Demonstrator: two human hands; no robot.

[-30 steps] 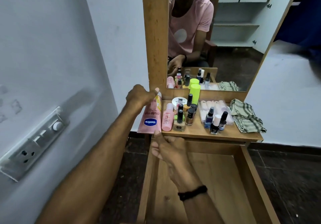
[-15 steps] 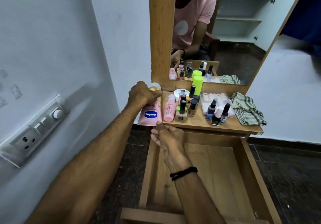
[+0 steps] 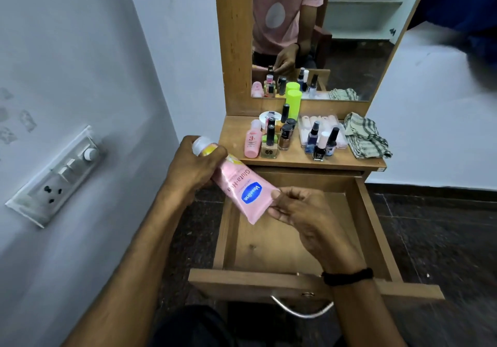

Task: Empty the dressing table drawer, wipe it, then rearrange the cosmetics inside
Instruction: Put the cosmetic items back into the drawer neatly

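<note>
Slanting pink tube [image 3: 242, 189], cap [image 3: 200, 143] far-left in left hand [image 3: 193, 167], crimp [image 3: 255, 217] in right hand [image 3: 304, 212]

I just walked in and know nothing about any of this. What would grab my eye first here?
A pink Vaseline tube, held slantwise between both hands: the left hand grips its cap end, the right hand pinches its flat end, over the open drawer. Behind, small cosmetic bottles crowd the tabletop below the mirror, a bright green bottle tallest among them.
</note>
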